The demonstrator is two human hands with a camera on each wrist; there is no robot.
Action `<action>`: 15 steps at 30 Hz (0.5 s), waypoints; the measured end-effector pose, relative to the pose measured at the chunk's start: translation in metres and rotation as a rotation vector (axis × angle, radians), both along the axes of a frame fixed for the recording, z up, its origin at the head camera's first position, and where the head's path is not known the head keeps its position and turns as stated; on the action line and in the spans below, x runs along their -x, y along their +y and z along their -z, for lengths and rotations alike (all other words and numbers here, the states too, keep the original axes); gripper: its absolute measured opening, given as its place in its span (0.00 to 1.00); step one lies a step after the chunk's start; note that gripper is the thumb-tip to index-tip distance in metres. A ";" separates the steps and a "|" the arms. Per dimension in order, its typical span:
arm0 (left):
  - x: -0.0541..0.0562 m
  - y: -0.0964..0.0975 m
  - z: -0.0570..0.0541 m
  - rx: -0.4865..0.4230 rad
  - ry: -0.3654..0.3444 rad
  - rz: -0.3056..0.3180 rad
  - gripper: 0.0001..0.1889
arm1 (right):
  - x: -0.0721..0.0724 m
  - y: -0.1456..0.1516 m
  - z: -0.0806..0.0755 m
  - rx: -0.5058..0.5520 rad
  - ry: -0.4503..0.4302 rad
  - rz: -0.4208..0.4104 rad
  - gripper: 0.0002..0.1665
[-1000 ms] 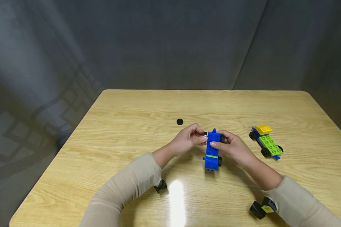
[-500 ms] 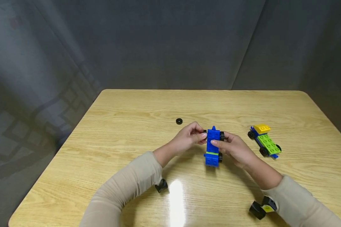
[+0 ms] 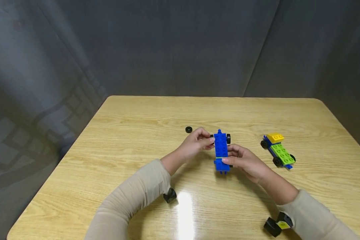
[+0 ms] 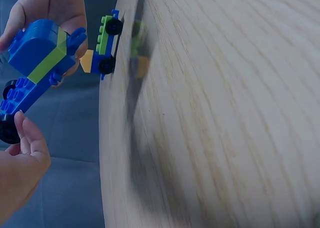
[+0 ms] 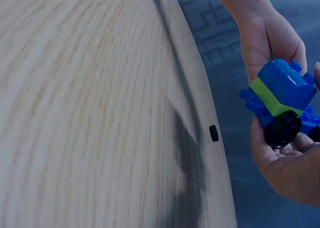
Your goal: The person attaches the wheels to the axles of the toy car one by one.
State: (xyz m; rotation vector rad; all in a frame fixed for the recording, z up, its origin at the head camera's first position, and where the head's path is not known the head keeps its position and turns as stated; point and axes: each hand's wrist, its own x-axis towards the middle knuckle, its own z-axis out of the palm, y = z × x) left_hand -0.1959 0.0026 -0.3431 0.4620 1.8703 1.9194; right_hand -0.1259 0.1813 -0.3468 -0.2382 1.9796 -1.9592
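Observation:
A blue toy car (image 3: 220, 148) of building bricks, with a lime-green stripe, is held up over the table between both hands. My left hand (image 3: 195, 145) pinches the black wheel (image 4: 8, 130) at the car's far left corner, thumb and fingertips on it. Near the rear cab, my right hand (image 3: 248, 164) grips the car with the thumb on top and fingers along the right side. In the right wrist view a black rear wheel (image 5: 283, 130) sits by those fingers. On the cab's left side a bare blue axle stub (image 4: 56, 78) shows without a wheel.
One loose black wheel (image 3: 188, 129) lies on the wooden table (image 3: 132, 133) beyond the left hand. To the right stands a second toy car (image 3: 282, 153), lime green and blue with a yellow brick. Dark camera mounts (image 3: 169, 195) hang under both sleeves.
My right hand has slid from the car's far wheel back to the cab, uncovering that wheel. The car has shifted slightly left and away, with the left hand still on its wheel.

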 end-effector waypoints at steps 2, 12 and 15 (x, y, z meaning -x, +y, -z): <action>0.001 0.000 0.001 -0.007 -0.018 -0.017 0.11 | 0.000 -0.001 0.001 -0.002 0.010 -0.008 0.29; 0.005 -0.001 0.003 0.009 -0.035 -0.039 0.13 | 0.001 -0.002 0.006 -0.039 0.040 -0.007 0.40; 0.006 -0.003 -0.001 0.036 -0.043 -0.016 0.15 | 0.001 -0.003 0.006 -0.043 0.033 0.004 0.40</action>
